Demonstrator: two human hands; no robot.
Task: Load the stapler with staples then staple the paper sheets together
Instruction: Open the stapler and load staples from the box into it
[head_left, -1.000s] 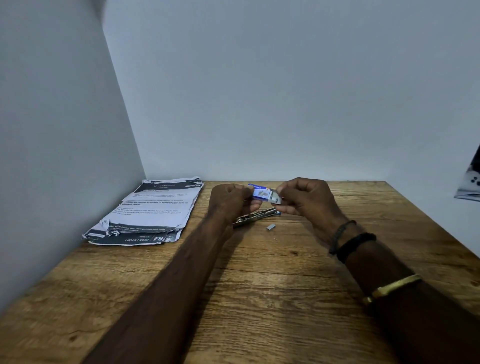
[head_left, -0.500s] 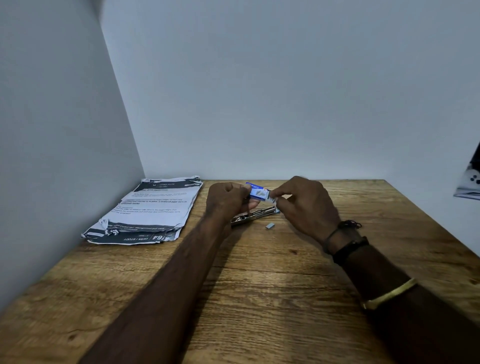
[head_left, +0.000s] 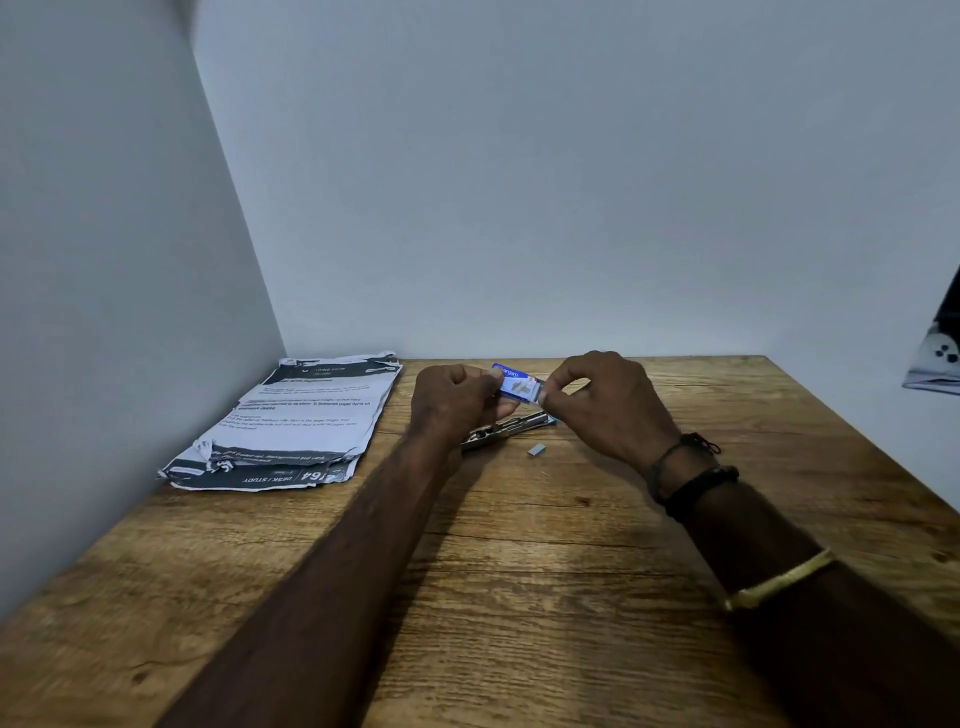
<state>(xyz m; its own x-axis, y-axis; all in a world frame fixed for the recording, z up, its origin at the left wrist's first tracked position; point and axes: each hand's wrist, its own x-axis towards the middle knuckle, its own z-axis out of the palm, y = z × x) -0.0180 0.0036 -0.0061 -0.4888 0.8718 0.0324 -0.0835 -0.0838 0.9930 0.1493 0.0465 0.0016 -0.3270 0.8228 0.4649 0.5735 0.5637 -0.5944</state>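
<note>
Both hands pinch one small blue cardboard staple box (head_left: 514, 383) above the opened metal stapler (head_left: 504, 429) on the wooden table (head_left: 519, 597): left hand (head_left: 451, 402) gripping its near end, right hand (head_left: 602, 402) nipping the open end. Torn printed paper sheets (head_left: 296, 421) wait far left, a loose grey staple strip (head_left: 536, 449) just beside the stapler. Loading seems under way; next, I'd guess, draw a strip out and seat it in the stapler.

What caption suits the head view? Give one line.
Both hands work a blue staple box above the stapler.
</note>
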